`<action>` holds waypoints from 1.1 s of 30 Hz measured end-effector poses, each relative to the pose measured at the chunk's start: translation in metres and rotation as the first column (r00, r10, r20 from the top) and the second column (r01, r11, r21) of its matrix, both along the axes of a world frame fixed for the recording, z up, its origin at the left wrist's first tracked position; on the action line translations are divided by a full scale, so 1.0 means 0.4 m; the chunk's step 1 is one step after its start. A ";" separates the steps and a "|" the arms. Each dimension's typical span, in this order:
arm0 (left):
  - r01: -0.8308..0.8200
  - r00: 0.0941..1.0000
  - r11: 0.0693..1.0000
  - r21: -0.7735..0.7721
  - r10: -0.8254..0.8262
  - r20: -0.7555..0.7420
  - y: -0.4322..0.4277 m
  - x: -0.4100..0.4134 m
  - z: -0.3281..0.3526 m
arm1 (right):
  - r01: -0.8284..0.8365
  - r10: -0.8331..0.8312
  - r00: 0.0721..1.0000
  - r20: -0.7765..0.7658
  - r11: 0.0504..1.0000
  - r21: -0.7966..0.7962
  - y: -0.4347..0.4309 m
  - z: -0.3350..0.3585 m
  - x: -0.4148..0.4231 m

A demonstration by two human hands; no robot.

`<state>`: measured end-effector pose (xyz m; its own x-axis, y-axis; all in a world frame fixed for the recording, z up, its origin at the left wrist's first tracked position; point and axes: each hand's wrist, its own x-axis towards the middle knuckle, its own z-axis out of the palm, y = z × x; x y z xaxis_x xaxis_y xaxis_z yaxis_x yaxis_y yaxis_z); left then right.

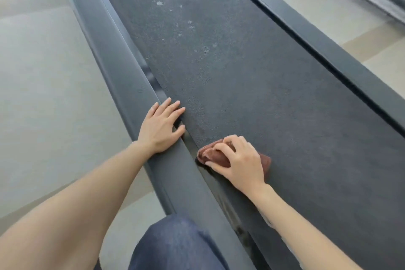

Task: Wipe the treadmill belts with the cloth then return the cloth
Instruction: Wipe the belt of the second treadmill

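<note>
Two hands are working: the right hand (240, 160) is gripping the brown cloth (215, 155) at the left edge of the belt (252, 76), while the left hand (161, 126) is resting flat, holding nothing, on the side rail (105, 50). Pale spots (190, 24) are waiting further up, so firm overlapping strokes are probably needed.

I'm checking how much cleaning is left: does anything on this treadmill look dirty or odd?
Yes. Whitish blotches dot the dark belt toward its far end, pale against the surface, well beyond the cloth that the right hand grips near the belt's left edge. The left hand rests flat on the side rail.
</note>
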<state>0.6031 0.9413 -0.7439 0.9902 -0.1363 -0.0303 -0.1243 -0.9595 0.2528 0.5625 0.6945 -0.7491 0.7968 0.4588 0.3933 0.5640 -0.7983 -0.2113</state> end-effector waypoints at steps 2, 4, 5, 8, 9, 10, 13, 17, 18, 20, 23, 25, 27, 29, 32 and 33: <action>0.035 0.999 0.996 0.076 -0.033 -0.030 0.061 0.067 -0.005 | -0.009 0.009 1.000 0.015 1.000 -0.005 0.036 0.002 0.054; 0.042 0.998 0.992 0.122 -0.035 -0.056 0.128 0.134 -0.008 | -0.010 0.010 0.999 0.037 1.000 -0.015 0.078 -0.001 0.127; 0.036 0.998 0.990 0.136 -0.029 -0.058 0.156 0.163 -0.009 | 0.007 -0.006 0.999 0.043 1.000 -0.013 0.097 -0.003 0.167; -0.022 1.000 0.992 0.125 0.023 -0.011 0.203 0.214 -0.017 | 0.100 -0.099 0.993 0.061 0.995 -0.019 0.143 -0.009 0.305; -0.029 1.000 0.993 0.117 0.029 -0.001 0.204 0.219 -0.018 | 0.141 -0.139 0.988 0.062 0.989 -0.035 0.156 -0.008 0.354; -0.024 1.000 0.994 0.111 0.024 0.006 0.202 0.218 -0.018 | 0.185 -0.183 0.982 0.050 0.981 -0.052 0.171 -0.005 0.400; -0.014 1.000 0.995 0.095 0.011 0.024 0.192 0.210 -0.012 | 0.310 -0.312 0.950 -0.023 0.948 -0.076 0.206 0.007 0.501; -0.024 0.998 0.996 0.082 0.020 0.056 0.193 0.209 -0.014 | 0.320 -0.324 0.944 -0.061 0.945 -0.063 0.210 0.017 0.477; -0.027 0.998 0.997 0.073 0.022 0.059 0.192 0.207 -0.015 | 0.299 -0.302 0.951 -0.070 0.953 -0.045 0.199 0.020 0.439; -0.027 0.998 0.998 0.054 0.024 0.056 0.192 0.210 -0.014 | 0.269 -0.268 0.961 -0.072 0.963 -0.005 0.166 0.024 0.329; -0.006 0.999 0.999 0.049 0.004 0.047 0.197 0.209 -0.011 | 0.241 -0.240 0.968 -0.072 0.970 0.009 0.090 0.023 0.117; 0.013 0.999 0.998 0.059 -0.016 0.038 0.197 0.208 -0.014 | 0.252 -0.252 0.966 -0.058 0.968 0.000 0.044 0.015 -0.019; 0.023 0.999 0.997 0.073 -0.026 0.031 0.198 0.212 -0.019 | 0.270 -0.271 0.961 -0.062 0.963 -0.017 0.023 0.008 -0.113; 0.022 0.999 0.997 0.080 -0.024 0.025 0.200 0.214 -0.024 | 0.289 -0.290 0.956 -0.045 0.957 -0.021 0.031 0.003 -0.144; 0.037 0.999 0.996 0.086 -0.039 0.019 0.200 0.214 -0.024 | 0.322 -0.322 0.946 -0.036 0.947 -0.007 0.103 0.015 -0.079; 0.041 0.999 0.996 0.083 -0.042 0.014 0.200 0.213 -0.024 | 0.317 -0.317 0.948 -0.040 0.948 -0.007 0.142 0.016 -0.039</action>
